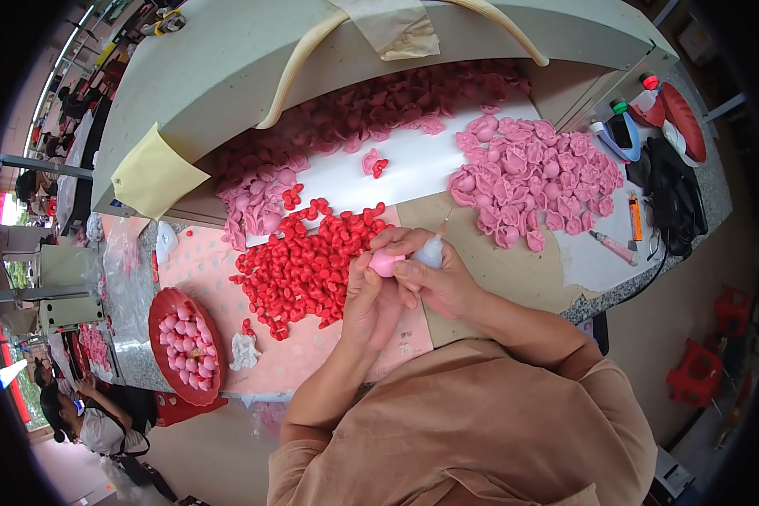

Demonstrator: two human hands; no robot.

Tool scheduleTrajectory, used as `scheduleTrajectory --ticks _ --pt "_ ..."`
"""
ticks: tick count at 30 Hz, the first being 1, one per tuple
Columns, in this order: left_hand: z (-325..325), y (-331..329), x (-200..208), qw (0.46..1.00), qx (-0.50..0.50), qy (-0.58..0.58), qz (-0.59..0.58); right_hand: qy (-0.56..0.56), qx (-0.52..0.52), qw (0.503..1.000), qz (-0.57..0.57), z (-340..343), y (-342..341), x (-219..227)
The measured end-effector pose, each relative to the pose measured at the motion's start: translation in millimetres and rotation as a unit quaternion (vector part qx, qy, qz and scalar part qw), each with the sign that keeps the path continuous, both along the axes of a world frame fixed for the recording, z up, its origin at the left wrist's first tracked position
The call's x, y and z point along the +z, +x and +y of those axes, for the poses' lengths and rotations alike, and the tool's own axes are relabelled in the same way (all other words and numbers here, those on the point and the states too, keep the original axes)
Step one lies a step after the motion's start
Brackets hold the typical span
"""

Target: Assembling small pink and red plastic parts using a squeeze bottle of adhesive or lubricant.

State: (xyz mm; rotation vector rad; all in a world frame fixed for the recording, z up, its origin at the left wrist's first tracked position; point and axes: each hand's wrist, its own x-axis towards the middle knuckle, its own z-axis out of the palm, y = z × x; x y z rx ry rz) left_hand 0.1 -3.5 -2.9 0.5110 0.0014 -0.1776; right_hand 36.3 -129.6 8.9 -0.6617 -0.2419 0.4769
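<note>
Above the worktable, in front of my chest, my left hand (369, 310) pinches a smooth, rounded pink plastic piece (385, 263) between thumb and fingers. My right hand (454, 288) is closed around a small translucent squeeze bottle (430, 252) with a thin needle tip that points up and away. Its fingers also touch the pink piece, so both hands meet there. Just beyond and left of my hands lies a heap of small glossy red pieces (312, 266). Farther right is a heap of pink petal-like shells (531, 177).
A grey-green machine housing (253, 67) arches over more pink shells at the back. A red tray (153, 325) holding pink pieces stands left, near crumpled tissue (244, 352). An orange tube (634, 218) and black bag (681, 198) lie right. Another person (97, 413) sits far left.
</note>
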Motion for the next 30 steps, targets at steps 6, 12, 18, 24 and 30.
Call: scheduleTrajectory --ticks 6,12,18,24,30 --pt "1.7 0.5 -1.8 1.000 -0.014 -0.005 -0.012 -0.001 -0.003 1.000 -0.001 -0.3 0.2 0.7" --pt "0.9 0.5 2.1 1.000 -0.011 -0.001 -0.007 -0.009 -0.003 1.000 -0.002 0.3 0.3 3.0" --pt "1.2 0.0 1.8 1.000 -0.011 -0.007 -0.001 -0.010 -0.005 1.000 0.004 0.3 -0.8 4.3" --pt "0.7 1.1 -2.8 1.000 -0.010 -0.013 -0.013 -0.006 -0.008 1.000 0.000 -0.9 0.3 1.8" --pt "2.5 1.1 4.8 0.998 0.030 0.055 0.008 -0.127 -0.023 0.991 -0.040 -2.0 3.0 9.1"
